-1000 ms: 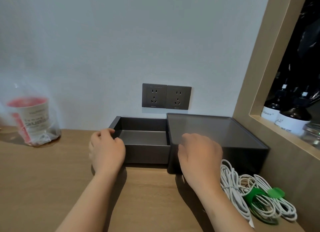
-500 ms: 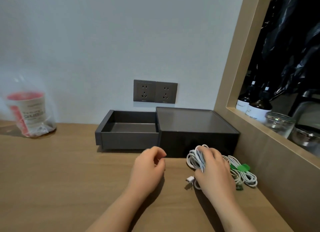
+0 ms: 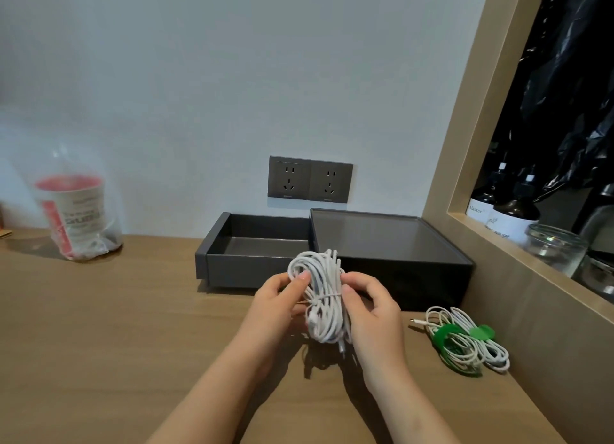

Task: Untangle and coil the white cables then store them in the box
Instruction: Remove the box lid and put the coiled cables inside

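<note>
A bundle of white cable (image 3: 320, 294), wound around its own middle, is held upright above the wooden counter in front of the box. My left hand (image 3: 277, 305) grips its left side and my right hand (image 3: 372, 310) grips its right side. The dark grey box (image 3: 392, 244) stands against the wall with its drawer (image 3: 232, 264) pulled out to the left and nothing in it. A second white cable coil (image 3: 465, 339) with green ties lies on the counter at the right.
A clear plastic bag with a red-and-white cup (image 3: 74, 216) stands at the back left. Two wall sockets (image 3: 310, 181) sit above the box. A wooden-framed niche (image 3: 465, 178) on the right holds dark bottles (image 3: 511, 214) and a glass jar (image 3: 555, 252).
My hands left the drawer and box top. My right hand picked one cable bundle off the counter at the right, and both hands now hold it up in the middle.
</note>
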